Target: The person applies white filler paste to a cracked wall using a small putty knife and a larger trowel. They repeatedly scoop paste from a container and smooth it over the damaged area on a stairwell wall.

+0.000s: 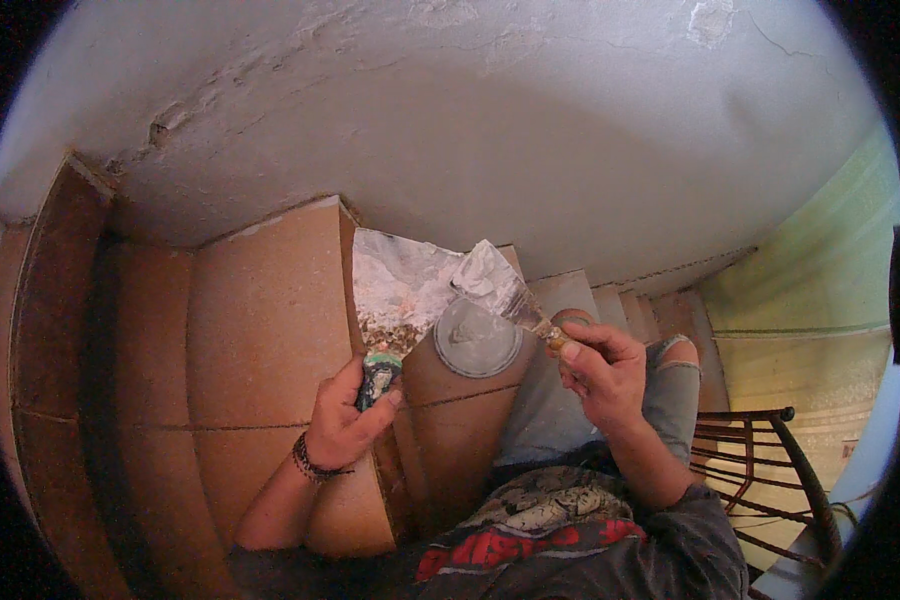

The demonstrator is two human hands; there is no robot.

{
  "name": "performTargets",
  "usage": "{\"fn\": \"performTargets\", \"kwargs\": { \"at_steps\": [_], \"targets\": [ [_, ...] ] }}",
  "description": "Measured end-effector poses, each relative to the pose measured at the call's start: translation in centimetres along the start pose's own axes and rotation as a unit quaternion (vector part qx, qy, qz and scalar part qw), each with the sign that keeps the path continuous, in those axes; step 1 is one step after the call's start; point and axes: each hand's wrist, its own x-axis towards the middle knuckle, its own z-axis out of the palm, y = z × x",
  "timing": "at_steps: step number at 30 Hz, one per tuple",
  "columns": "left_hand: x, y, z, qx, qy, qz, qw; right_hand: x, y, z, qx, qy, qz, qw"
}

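Note:
My left hand (350,415) is closed around the dark, green-ringed handle of a wide putty knife (400,285). Its broad blade is coated with white filler and has brownish crust near the handle. In my right hand (605,375) is a narrower putty knife (525,305), gripped by its light brown handle. A lump of white filler (485,275) covers the tip of that blade, which overlaps the right edge of the wide one; whether they touch I cannot tell. Just below the blades, a round tub (478,340) with a smooth greyish surface stands on a step.
Brown tiled stairs (260,320) run across the view, with step edges left and right of the tub. Ahead rises a grey wall (490,140) with flaking patches and cracks. A dark metal railing (805,470) and a yellow-green curtain (810,370) are at the right.

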Motion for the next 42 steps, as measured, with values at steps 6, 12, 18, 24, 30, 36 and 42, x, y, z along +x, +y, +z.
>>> {"fn": "performTargets", "kwargs": {
  "at_steps": [6, 12, 18, 24, 30, 36, 42],
  "targets": [
    [-0.1, -0.1, 0.3, 0.101, -0.012, 0.041, 0.994, 0.2, -0.1, 0.8, -0.008, -0.014, -0.024, 1.0],
    [0.3, -0.3, 0.4, 0.15, 0.009, 0.055, 0.987, 0.6, 0.8, 1.8, -0.018, -0.02, -0.01, 1.0],
    [0.4, -0.6, 0.3, 0.15, -0.032, 0.019, 0.988, 1.0, -0.3, 3.4, 0.067, -0.046, 0.002, 0.997],
    [0.7, 0.4, 0.6, 0.018, -0.01, -0.077, 0.997, -0.3, 1.5, 1.0, 0.001, -0.013, 0.018, 1.0],
    [0.2, 0.9, 1.5, 0.032, -0.036, -0.081, 0.996, 0.3, 2.1, 2.4, 0.012, -0.009, 0.039, 0.999],
    [-0.1, -0.2, 1.3, 0.119, -0.063, -0.003, 0.991, 0.9, 0.1, 4.9, 0.032, -0.036, 0.011, 0.999],
    [0.4, 0.5, 1.5, 0.014, -0.017, -0.06, 0.998, 0.2, -0.2, 2.0, 0.043, 0.002, -0.026, 0.999]
  ]
}}
